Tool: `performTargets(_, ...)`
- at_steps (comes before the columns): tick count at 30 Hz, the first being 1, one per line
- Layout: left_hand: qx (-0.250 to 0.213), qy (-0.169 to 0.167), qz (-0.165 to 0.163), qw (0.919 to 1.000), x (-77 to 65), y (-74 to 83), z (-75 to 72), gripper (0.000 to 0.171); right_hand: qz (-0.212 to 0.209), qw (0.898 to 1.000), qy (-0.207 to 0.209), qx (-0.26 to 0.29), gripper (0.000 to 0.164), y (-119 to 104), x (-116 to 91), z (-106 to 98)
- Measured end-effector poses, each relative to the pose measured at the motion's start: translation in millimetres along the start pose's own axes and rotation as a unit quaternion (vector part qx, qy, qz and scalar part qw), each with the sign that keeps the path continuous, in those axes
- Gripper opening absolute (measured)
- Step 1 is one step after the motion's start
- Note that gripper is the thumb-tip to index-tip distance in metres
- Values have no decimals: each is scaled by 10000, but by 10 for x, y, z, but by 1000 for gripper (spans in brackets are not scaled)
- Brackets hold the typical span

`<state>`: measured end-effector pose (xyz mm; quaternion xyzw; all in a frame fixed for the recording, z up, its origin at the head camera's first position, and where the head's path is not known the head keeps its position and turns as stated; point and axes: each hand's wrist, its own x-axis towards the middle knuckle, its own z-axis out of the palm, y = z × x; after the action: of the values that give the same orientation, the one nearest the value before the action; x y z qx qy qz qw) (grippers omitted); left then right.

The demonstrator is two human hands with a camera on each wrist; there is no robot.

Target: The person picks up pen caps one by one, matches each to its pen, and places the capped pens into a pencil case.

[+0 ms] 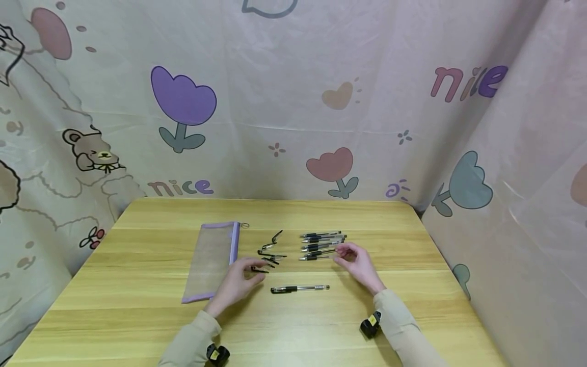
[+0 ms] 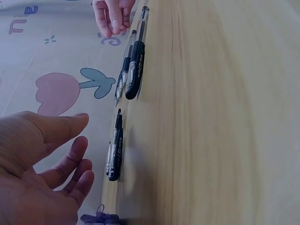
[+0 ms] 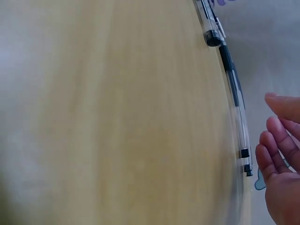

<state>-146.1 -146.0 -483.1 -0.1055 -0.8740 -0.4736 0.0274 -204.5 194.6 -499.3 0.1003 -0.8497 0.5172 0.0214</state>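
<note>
My left hand [image 1: 236, 283] is just above the nearest of several loose black pen caps [image 1: 273, 255], its thumb and fingers apart. Nothing sits between those fingers in the left wrist view. Close to the back ends of a row of uncapped gel pens [image 1: 316, 248] is my right hand [image 1: 359, 265], fingers loosely bent and holding nothing in the right wrist view. One capped gel pen [image 1: 300, 289] lies by itself on the table, in front of the row and between the two hands.
A mesh zip pouch [image 1: 208, 265] with purple edging lies flat at the left, partly behind my left hand. The wooden table [image 1: 293, 331] reaches back to a patterned cloth [image 1: 257, 163], which also hangs along both sides.
</note>
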Motion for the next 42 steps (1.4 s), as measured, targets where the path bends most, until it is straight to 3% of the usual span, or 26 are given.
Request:
performTargets(20, 0, 60, -107, 9999, -3, -16, -15, 31, -86, 9971, -173, -739, 23, 47, 118, 18)
performTargets(42, 24, 140, -174, 9997, -21, -30, -4, 30, -60, 9936, -379, -1067, 13, 70, 152, 32)
